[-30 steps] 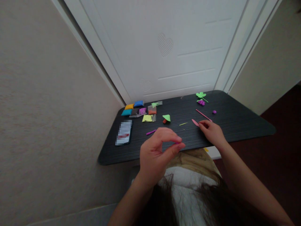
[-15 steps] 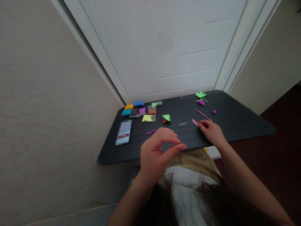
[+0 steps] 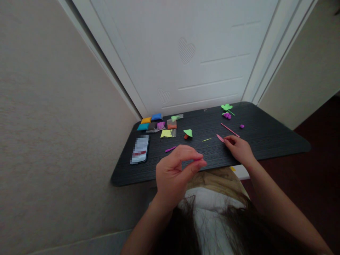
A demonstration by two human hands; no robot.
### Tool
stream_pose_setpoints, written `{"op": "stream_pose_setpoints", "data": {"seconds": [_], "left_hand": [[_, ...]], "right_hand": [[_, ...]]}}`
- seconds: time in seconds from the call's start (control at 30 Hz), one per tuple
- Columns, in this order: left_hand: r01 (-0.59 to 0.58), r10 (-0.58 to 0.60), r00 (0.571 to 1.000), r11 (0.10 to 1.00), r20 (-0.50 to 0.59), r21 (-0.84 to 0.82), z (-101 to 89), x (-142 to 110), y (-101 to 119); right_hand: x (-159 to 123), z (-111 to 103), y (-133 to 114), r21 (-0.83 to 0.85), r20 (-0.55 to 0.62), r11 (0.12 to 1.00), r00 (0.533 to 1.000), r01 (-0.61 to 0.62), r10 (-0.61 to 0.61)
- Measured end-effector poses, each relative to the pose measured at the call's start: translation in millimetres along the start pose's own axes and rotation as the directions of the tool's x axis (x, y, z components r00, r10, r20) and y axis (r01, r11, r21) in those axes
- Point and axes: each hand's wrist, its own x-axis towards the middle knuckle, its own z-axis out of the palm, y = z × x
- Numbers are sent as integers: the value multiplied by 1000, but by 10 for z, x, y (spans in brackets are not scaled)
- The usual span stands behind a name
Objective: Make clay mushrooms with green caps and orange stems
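Observation:
My right hand point(image 3: 237, 148) rests at the table's near side, its fingers closed on a pink clay knife point(image 3: 220, 138) whose blade points left. Raised above the front edge, my left hand point(image 3: 179, 173) has thumb and fingertips pinched together; whatever sits between them is hidden or too small to name. Left of the knife lies a thin yellow clay strip point(image 3: 207, 140) with a tiny crumb below it. A small clay mushroom with a green cap point(image 3: 188, 132) and an orange-brown stem stands beyond my left hand.
Bags of coloured clay point(image 3: 166, 133) and a phone point(image 3: 140, 149) lie on the left of the black table point(image 3: 276, 141). A purple tool point(image 3: 170, 149) is behind my left hand. At right are a pink stick point(image 3: 230, 130), purple ball point(image 3: 242, 126), purple clay cluster point(image 3: 227, 115) and green clover shape point(image 3: 226, 107).
My left hand has shifted slightly left, its fingertips still pinched. My right hand and the knife stay where they were.

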Motion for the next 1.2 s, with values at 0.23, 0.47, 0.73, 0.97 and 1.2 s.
{"op": "stream_pose_setpoints", "data": {"seconds": [0.23, 0.47, 0.73, 0.97, 1.2], "left_hand": [[-23, 23, 1000, 1000, -1, -3, 8, -2, -19], [-64, 64, 998, 997, -10, 46, 5, -8, -40], [-83, 83, 996, 996, -11, 35, 17, 7, -37], [-73, 72, 997, 997, 20, 30, 7, -7, -45], [-56, 56, 998, 998, 1, -6, 9, -11, -57]], "right_hand": [[-10, -3, -5, 6, -12, 1000, 1000, 9, -8], [-2, -3, -20, -18, -11, 1000, 1000, -6, 6], [-4, 2, 2, -13, -4, 1000, 1000, -4, 4], [-2, 0, -11, -6, -7, 1000, 1000, -8, 8], [-15, -14, -25, -13, -8, 1000, 1000, -18, 18]]}}
